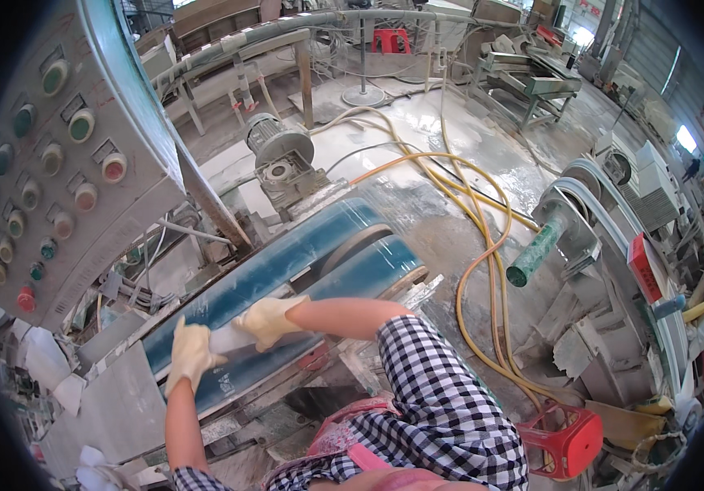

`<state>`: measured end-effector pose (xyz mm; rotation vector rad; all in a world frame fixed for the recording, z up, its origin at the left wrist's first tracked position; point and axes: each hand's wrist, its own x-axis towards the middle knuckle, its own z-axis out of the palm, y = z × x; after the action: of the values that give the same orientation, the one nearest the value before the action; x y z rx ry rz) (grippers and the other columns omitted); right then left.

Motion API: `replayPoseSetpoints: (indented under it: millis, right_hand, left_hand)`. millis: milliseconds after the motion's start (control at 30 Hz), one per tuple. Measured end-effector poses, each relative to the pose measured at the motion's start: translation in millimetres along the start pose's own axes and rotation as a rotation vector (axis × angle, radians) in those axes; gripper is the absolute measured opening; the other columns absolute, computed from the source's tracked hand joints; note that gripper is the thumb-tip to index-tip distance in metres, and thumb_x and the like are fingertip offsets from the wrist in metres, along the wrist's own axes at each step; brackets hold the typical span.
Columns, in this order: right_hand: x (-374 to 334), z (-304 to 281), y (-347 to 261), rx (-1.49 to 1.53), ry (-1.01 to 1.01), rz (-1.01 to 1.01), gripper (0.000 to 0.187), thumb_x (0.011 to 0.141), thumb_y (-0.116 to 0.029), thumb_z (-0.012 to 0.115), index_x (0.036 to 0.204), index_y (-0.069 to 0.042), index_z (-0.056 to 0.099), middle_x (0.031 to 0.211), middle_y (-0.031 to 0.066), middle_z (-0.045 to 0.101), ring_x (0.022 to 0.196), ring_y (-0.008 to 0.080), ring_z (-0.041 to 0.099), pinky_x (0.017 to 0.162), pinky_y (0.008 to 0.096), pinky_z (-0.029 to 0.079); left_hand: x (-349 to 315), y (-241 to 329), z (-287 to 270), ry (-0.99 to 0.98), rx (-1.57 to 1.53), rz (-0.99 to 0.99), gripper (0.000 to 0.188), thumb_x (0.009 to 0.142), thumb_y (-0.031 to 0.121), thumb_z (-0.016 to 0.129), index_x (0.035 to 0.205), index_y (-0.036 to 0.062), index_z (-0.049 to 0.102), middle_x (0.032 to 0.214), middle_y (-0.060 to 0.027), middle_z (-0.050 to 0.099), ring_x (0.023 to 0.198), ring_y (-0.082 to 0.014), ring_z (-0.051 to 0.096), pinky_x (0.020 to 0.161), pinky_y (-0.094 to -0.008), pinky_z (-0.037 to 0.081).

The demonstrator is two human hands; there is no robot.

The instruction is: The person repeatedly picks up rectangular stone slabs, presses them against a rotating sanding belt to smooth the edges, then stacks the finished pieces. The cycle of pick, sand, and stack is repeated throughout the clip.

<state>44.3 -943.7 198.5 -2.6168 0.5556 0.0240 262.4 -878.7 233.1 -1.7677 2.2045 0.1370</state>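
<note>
A pale grey-white piece (227,339), likely a small slab or tile, lies across the blue conveyor belts (286,258). My left hand (191,353), in a cream glove, grips its left end with the thumb toward the piece. At the other end my right hand (268,321), gloved alike, is closed on it. The gloves hide both ends, so its full shape cannot be told. Just left of my left hand, a flat grey plate (119,401) adjoins the belts.
A control panel (82,176) with lit and unlit buttons leans in at upper left. Beyond the belts stands a motor (280,147). Yellow hoses (483,237) snake over the wet floor to the right. A red stool (569,442) stands at lower right, near a green-ended roller (532,254).
</note>
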Motion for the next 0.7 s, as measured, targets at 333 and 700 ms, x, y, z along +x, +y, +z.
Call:
replayPoseSetpoints:
  millis: [333, 700]
  right_hand:
    - [-27.4, -12.3, -16.2, -0.03, 0.064, -0.073, 0.07, 0.07, -0.028, 0.077, 0.132, -0.009, 0.052, 0.101, 0.018, 0.069, 0.091, 0.0393, 0.067, 0.077, 0.0459, 0.053]
    - [-122.2, 28.7, 20.4, 0.74, 0.718, 0.362, 0.114, 0.064, -0.02, 0.09, 0.153, -0.006, 0.02, 0.154, 0.0185, 0.033, 0.139, 0.0328, 0.038, 0.114, 0.0389, 0.034]
  left_hand:
    - [-52.8, -15.5, 42.8, 0.149, -0.368, -0.17, 0.061, 0.056, 0.022, 0.09, 0.108, 0.0026, 0.065, 0.103, -0.0237, 0.066, 0.102, -0.0404, 0.061, 0.088, -0.0438, 0.048]
    - [-67.2, -62.0, 161.2, 0.433, -0.688, -0.208, 0.052, 0.091, 0.003, 0.063, 0.139, 0.0023, 0.044, 0.138, -0.015, 0.052, 0.124, -0.0275, 0.054, 0.103, -0.0355, 0.044]
